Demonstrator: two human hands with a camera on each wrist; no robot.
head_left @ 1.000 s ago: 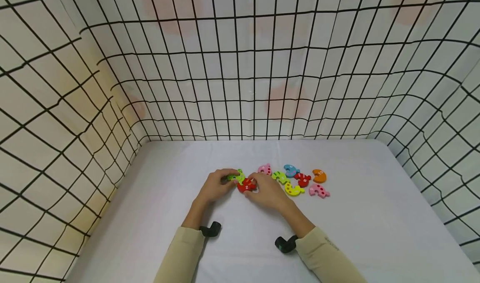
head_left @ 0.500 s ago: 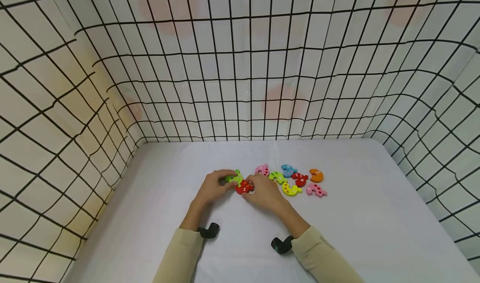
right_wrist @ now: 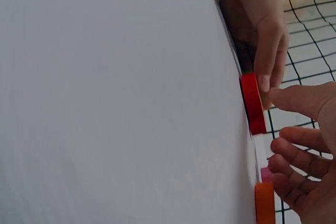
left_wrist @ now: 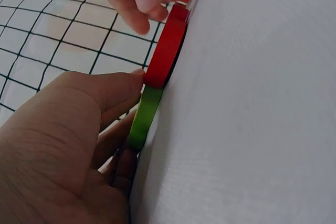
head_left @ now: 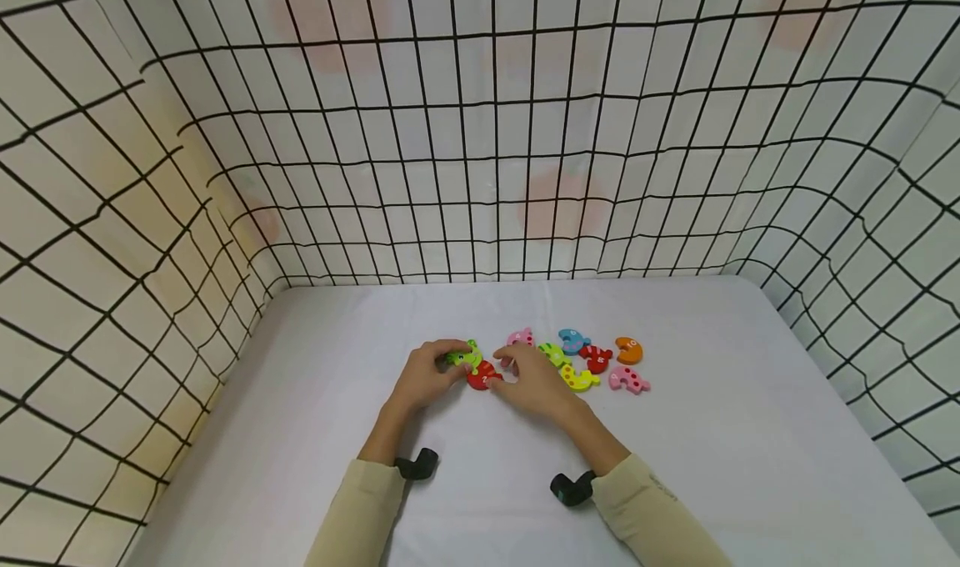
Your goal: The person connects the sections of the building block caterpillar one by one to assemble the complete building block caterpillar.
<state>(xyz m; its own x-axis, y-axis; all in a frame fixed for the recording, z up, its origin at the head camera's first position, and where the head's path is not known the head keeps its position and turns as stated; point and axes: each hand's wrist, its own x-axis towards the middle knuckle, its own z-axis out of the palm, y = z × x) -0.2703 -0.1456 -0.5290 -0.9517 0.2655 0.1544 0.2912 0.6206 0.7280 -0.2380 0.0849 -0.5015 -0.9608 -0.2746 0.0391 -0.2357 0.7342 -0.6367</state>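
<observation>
In the head view my left hand (head_left: 423,377) holds a green caterpillar-head puzzle piece (head_left: 467,357) with a face, thumb on the near side and fingers on the far side. A red numbered puzzle piece (head_left: 482,376) lies against it; the left wrist view shows the green edge (left_wrist: 146,118) meeting the red edge (left_wrist: 168,51). My right hand (head_left: 538,385) hovers just right of the red piece, thumb and fingers spread, with nothing between them. From the right wrist, the thumb of that hand (right_wrist: 312,145) is near the red piece (right_wrist: 253,103), and an orange piece (right_wrist: 265,203) lies below.
Several curved puzzle pieces lie right of my right hand: pink (head_left: 628,379), yellow (head_left: 579,378), green (head_left: 553,353), blue (head_left: 573,341), red (head_left: 596,358) and orange (head_left: 629,350). Another pink piece (head_left: 521,337) is partly hidden behind the right hand. Black wire mesh (head_left: 495,158) surrounds the white table (head_left: 360,317).
My right hand has let go of the red piece, its fingers spreading away to the right. My left hand stays on the green piece. The head view has shifted slightly.
</observation>
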